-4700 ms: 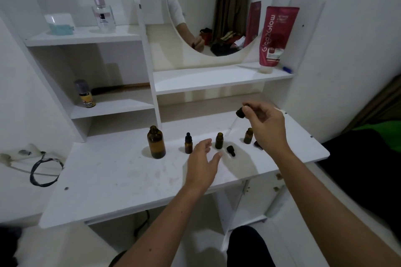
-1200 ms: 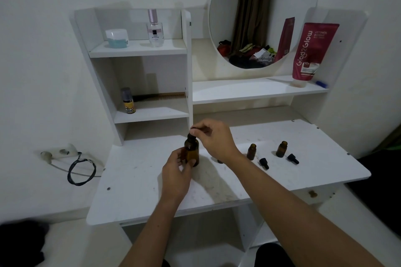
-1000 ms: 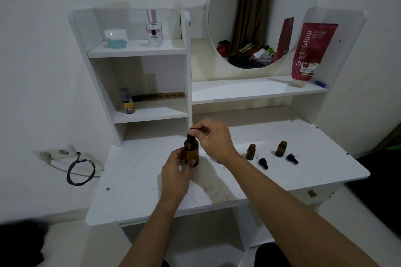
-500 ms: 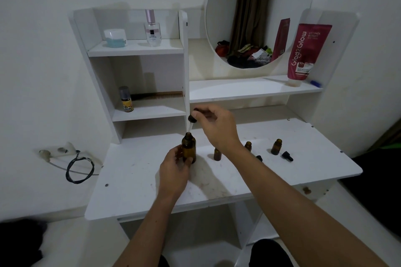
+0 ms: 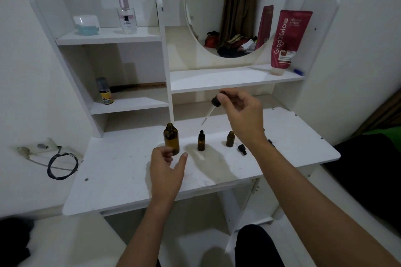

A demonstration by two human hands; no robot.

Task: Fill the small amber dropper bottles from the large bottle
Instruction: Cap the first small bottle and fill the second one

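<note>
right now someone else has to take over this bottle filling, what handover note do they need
Right hand pinches the dropper by its black bulb, lifted clear above the desk, tip pointing down-left.
Left hand is empty, fingers loose, just in front of the large amber bottle, which stands uncapped.
One small bottle has its dropper cap on. Another small bottle stands open with a loose cap beside it. Anything further right is hidden behind the right wrist.
Fill levels cannot be read.
Left: empty the dropper into the open bottle, cap it, check behind the wrist.
</note>
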